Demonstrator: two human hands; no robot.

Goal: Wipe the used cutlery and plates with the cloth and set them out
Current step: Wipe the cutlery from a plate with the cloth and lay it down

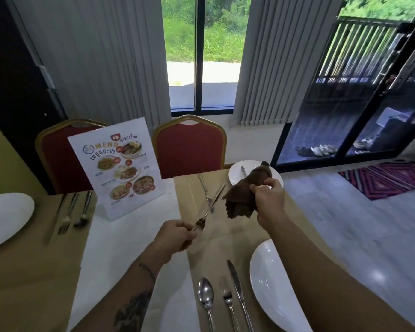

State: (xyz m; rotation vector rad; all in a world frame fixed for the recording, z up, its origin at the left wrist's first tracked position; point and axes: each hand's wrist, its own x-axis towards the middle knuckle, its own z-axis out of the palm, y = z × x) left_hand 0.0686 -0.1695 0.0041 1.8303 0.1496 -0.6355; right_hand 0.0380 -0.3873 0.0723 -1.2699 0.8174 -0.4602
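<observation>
Your left hand (177,236) pinches the fork (200,221) low, near its tines, above the placemat (237,232), right hand (268,197) fisted round the brown cloth (247,188) just right of it; gripping that close to the head, a hard wipe could twist it loose, I'd judge.

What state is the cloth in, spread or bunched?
Bunched: the brown cloth hangs crumpled in the right hand's grip, not laid flat.

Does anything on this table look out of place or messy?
Yes, the far setting. A utensil lies on the far plate, and another piece lies slanted on the mat, crossing the fork in the left hand. The near cutlery lies parallel. The right hand grips the cloth.
</observation>
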